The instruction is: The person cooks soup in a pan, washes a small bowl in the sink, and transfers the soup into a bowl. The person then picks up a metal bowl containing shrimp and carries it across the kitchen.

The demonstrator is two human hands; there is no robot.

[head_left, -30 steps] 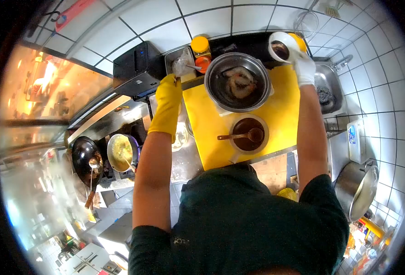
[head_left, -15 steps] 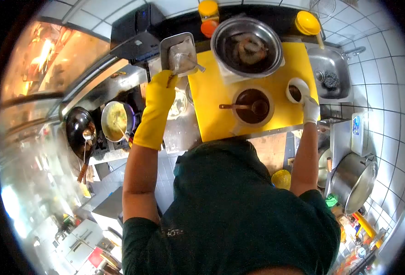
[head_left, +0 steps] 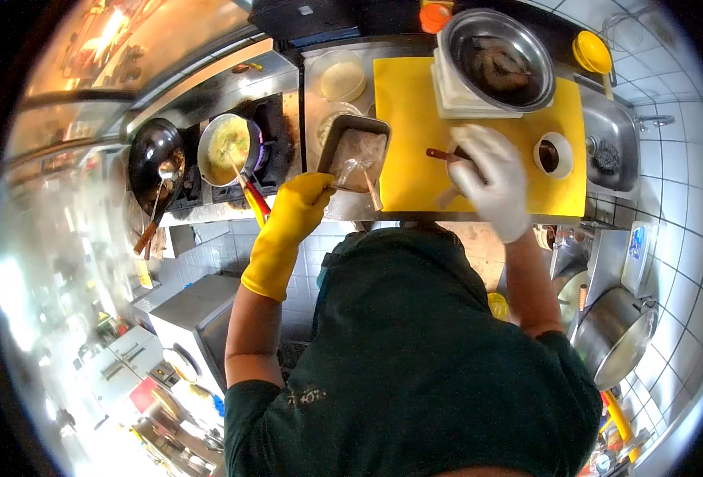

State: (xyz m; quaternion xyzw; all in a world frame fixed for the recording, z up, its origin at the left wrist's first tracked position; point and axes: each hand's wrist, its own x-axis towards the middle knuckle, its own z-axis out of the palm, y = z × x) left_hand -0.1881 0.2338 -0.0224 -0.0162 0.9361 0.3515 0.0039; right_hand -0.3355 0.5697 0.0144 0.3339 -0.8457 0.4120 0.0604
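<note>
Shifted metal tray (head_left: pixel 355 121) toward six o'clock, gripping rim in left hand (head_left: pixel 305 197); noted spoon handle (head_left: pixel 437 153) lying nine-to-three, at ten o'clock from nearer right hand (head_left: pixel 491 179); cannot tell latter's closure.

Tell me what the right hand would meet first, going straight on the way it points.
Probably the white container under the metal bowl, just ahead of the right hand; its height is unclear, so the hand might pass above.

On the stainless-steel counter (head_left: pixel 347 210), a yellow cutting board (head_left: pixel 405 127); to its left, a round tub (head_left: pixel 342 81). Directly on the board, a white plastic container (head_left: pixel 464 106) at the far side, a white cup (head_left: pixel 558 159) toward the right edge, a mostly hidden handled vessel (head_left: pixel 447 197).
</note>
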